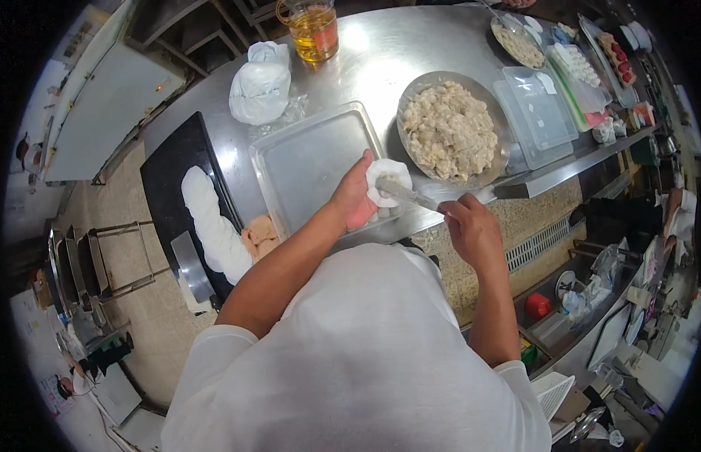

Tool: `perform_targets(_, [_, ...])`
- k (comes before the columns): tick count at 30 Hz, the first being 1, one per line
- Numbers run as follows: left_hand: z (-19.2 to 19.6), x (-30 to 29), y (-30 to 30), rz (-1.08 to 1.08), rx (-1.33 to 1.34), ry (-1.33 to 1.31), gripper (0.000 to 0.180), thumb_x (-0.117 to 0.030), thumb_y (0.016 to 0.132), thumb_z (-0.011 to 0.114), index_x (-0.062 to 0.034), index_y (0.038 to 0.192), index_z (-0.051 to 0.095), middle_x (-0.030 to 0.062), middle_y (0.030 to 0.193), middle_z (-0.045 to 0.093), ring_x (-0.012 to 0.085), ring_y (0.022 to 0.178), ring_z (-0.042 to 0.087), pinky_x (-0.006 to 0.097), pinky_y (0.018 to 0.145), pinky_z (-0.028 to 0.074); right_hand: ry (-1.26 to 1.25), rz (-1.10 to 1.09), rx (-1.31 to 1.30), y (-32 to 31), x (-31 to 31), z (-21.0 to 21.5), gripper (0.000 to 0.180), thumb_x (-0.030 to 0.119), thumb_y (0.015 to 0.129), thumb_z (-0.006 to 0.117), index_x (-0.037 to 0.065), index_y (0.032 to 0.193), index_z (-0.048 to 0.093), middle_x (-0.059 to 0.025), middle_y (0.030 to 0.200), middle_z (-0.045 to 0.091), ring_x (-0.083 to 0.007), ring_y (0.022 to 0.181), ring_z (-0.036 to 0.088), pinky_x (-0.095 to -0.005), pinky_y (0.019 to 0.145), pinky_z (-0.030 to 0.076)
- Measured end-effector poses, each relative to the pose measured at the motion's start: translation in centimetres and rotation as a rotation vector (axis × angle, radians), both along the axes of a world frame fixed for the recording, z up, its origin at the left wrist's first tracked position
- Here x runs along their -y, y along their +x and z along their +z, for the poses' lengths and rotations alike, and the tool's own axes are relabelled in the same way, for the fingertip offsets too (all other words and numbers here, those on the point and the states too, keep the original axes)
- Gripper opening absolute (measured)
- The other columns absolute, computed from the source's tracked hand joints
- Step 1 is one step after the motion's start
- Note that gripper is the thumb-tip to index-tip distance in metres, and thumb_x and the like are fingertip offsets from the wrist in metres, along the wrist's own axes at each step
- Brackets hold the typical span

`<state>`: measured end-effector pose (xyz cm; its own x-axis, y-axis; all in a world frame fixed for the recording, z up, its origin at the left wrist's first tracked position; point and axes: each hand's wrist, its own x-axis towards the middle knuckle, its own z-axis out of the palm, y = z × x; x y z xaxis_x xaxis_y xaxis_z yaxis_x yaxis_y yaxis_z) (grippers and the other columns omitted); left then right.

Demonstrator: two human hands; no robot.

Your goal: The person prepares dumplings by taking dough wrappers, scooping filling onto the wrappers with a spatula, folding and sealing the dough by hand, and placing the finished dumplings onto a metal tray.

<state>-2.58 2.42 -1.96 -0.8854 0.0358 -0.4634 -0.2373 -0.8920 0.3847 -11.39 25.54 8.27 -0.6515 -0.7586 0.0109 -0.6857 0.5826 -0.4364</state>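
Note:
My left hand [353, 197] is closed around the edge of a round white dough wrapper [374, 181], held over the near right corner of a metal tray [305, 169]. In my right hand [472, 232], the fingers pinch the handle of a flat metal spreading spatula [420, 199]. Its blade tip lies on the middle of the wrapper, with a little pale filling there. Beyond my right hand stands a wide metal bowl [504, 154] heaped with chunky, pale filling [450, 126]. Several small pale pieces [382, 215] sit in the tray's near corner, partly hidden by my hand.
At left, a black board [160, 169] carries a long white dough-like roll [212, 218] and a cleaver [191, 264]. A white plastic bag [260, 84] and a jug of yellow liquid [314, 36] stand behind. Clear plastic containers [535, 109] lie right of the bowl.

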Motion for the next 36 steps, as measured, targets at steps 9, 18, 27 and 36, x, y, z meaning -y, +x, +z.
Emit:
perform_targets(9, [1.4,0.4,0.5,0.119,-0.021,0.137,0.071,-0.060,0.102,0.039,0.0021,0.134,0.053,0.0160,0.130,0.062,0.0313,0.122,0.059,0.047,0.107,0.043,-0.024,0.017,-0.130,0.0,-0.5,1.6,0.021,0.007,0.082,0.068,0.011,0.101,0.074,-0.0101,0.086,0.064,-0.0322,0.079,0.066,-0.0440,0.069,0.053])
perform_targets(18, [5.1,0.4,2.0,0.158,-0.162,0.177,0.073,-0.058,0.103,0.039,0.0041,0.139,0.048,0.0177,0.138,0.057,0.0336,0.129,0.054,0.048,0.111,0.040,0.448,-0.281,-0.175,-3.1,-3.0,-4.1,0.020,0.006,0.082,0.066,0.008,0.101,0.072,-0.0167,0.095,0.066,-0.0380,0.086,0.066,-0.0487,0.075,0.053])
perform_targets(27, [9.2,0.4,4.5,0.252,-0.248,0.226,0.079,-0.062,0.101,0.037,0.0047,0.144,0.042,0.0177,0.144,0.053,0.0328,0.134,0.050,0.047,0.114,0.037,-0.604,0.287,-0.257,1.3,7.1,-0.3,0.030,0.008,0.068,0.082,0.010,0.094,0.068,-0.0102,0.105,0.062,-0.0329,0.098,0.060,-0.0459,0.081,0.049])
perform_targets(36, [13.1,0.7,8.3,0.211,-0.381,-0.999,0.077,-0.013,0.068,0.094,-0.0007,0.132,0.054,0.0104,0.129,0.064,0.0172,0.112,0.065,0.033,0.097,0.053,-1.064,0.138,0.600,3.5,9.5,3.4,0.031,0.009,0.078,0.083,0.003,0.102,0.064,-0.0135,0.102,0.061,-0.0229,0.098,0.059,-0.0343,0.084,0.047])
